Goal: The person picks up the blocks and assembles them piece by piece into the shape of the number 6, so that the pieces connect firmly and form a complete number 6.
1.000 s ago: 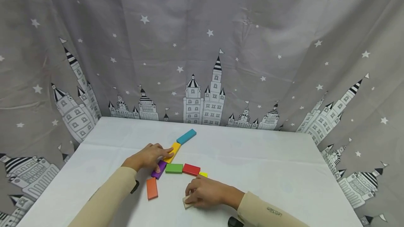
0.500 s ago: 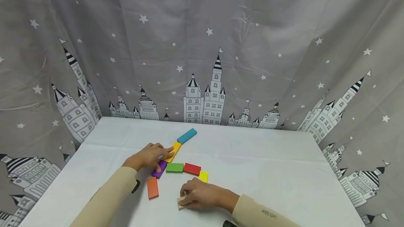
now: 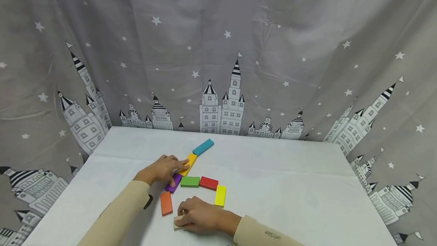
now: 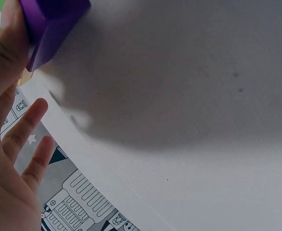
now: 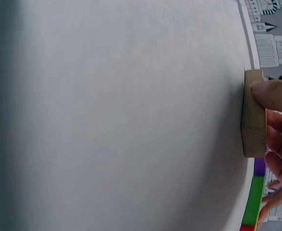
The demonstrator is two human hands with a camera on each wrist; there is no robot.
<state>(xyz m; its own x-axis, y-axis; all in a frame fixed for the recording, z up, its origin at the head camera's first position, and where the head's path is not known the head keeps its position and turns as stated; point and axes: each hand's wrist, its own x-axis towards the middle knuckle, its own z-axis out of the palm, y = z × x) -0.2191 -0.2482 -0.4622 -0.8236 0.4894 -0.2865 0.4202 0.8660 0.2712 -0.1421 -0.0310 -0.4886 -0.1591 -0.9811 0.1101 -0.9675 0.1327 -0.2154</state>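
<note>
My right hand [image 3: 202, 215] pinches a plain wooden block [image 5: 253, 115] between thumb and fingers, low over the white table near the orange block [image 3: 166, 203]. In the right wrist view the thumb lies on the block's side. My left hand [image 3: 160, 171] rests on two blocks in the head view: its thumb touches the purple block [image 4: 59, 29] and a fingertip lies on the amber block [image 3: 191, 160]. Its other fingers reach out loosely in the left wrist view. The left hand partly covers both blocks.
A blue block [image 3: 203, 147] continues the line beyond the amber one. A green block [image 3: 190, 182], a red block [image 3: 208, 183] and a yellow block [image 3: 220, 196] curve rightward and toward the front. A grey castle-print curtain [image 3: 218, 48] hangs behind the white table [image 3: 290, 185].
My right hand has carried the wooden block left toward the orange block, uncovering the yellow block. The left hand stays in place on the purple and amber blocks.
</note>
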